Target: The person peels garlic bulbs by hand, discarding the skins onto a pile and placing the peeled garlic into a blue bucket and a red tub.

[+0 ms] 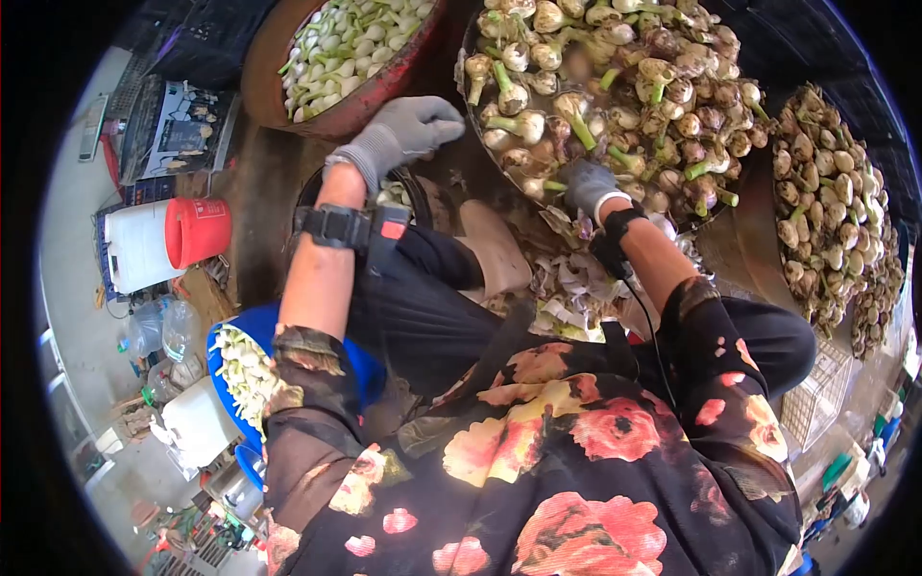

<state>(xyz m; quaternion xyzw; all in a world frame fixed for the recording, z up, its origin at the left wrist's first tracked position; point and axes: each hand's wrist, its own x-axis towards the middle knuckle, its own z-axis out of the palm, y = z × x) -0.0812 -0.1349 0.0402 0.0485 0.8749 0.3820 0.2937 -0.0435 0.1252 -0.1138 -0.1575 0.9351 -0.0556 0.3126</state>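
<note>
My left hand (pixel 411 132), in a grey glove, hangs between a red-rimmed tub (pixel 379 84) of cleaned white garlic (pixel 351 48) and a wide tub of soiled garlic bulbs (pixel 663 106). Its fingers are slightly bent, with nothing visible in them. My right hand (pixel 590 184), also gloved, reaches in at the near edge of the soiled bulbs, several of which have short green stems. Its fingertips are down among the bulbs, so their grip is hidden. Loose papery garlic skins (pixel 576 274) lie just below that hand.
Strings of dried bulbs (pixel 831 206) hang or lie at the right. A blue tub (pixel 360 360) with pale garlic stands by my left elbow. Beneath my left forearm is a dark bucket (pixel 305 197). A red bucket (pixel 199 233) and a white container (pixel 139 247) lie further left.
</note>
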